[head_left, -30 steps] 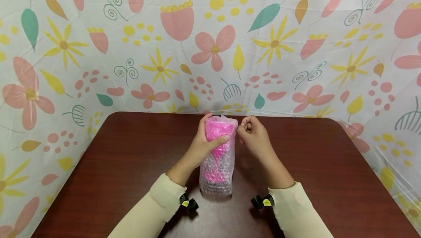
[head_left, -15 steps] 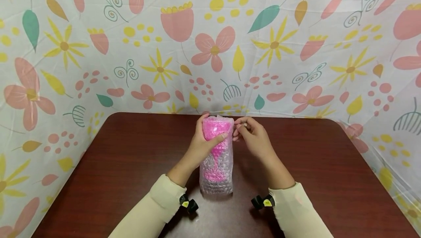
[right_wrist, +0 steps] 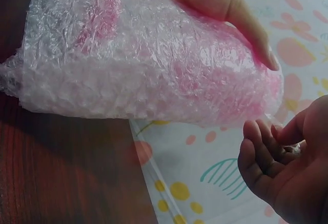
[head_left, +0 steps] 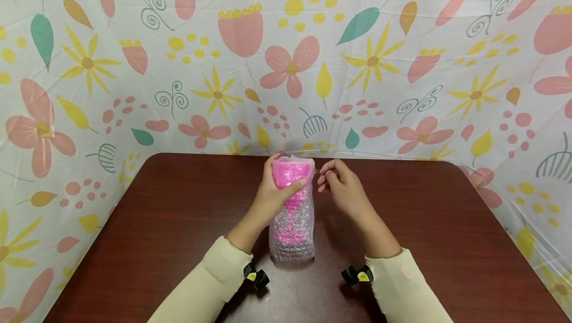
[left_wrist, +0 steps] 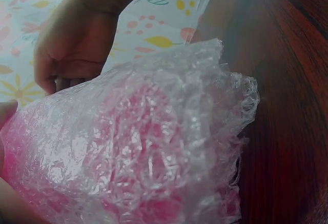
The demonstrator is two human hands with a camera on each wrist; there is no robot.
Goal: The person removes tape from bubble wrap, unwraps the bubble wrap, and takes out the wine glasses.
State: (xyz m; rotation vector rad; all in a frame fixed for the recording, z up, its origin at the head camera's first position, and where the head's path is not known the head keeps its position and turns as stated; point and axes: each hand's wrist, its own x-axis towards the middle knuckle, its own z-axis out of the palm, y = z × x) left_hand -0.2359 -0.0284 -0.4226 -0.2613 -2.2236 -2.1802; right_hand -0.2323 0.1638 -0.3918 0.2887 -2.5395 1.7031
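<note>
A pink stemmed goblet shape shows through a bubble-wrapped bundle (head_left: 292, 221), which stands upright on the table. My left hand (head_left: 273, 191) grips the bundle's upper part, its thumb across the front and its fingers behind. Beside the top right edge, my right hand (head_left: 343, 186) has curled fingers and pinches a thin clear strip that runs to the wrap. A shiny bit of clear plastic (right_wrist: 296, 148) shows at the right fingertips in the right wrist view; whether it is tape or film I cannot tell. The left wrist view shows the wrap's loose, crumpled end (left_wrist: 238, 101).
The dark reddish-brown table (head_left: 187, 224) spreads around the bundle. Behind it hangs a white cloth (head_left: 286, 65) printed with flowers and leaves. Black wrist cameras sit at both cream sleeves (head_left: 210, 268).
The bundle has shifted slightly left along with my left hand. My right hand, close against the wrap's edge half a second ago, is now a small gap away, with the clear strip stretched between.
</note>
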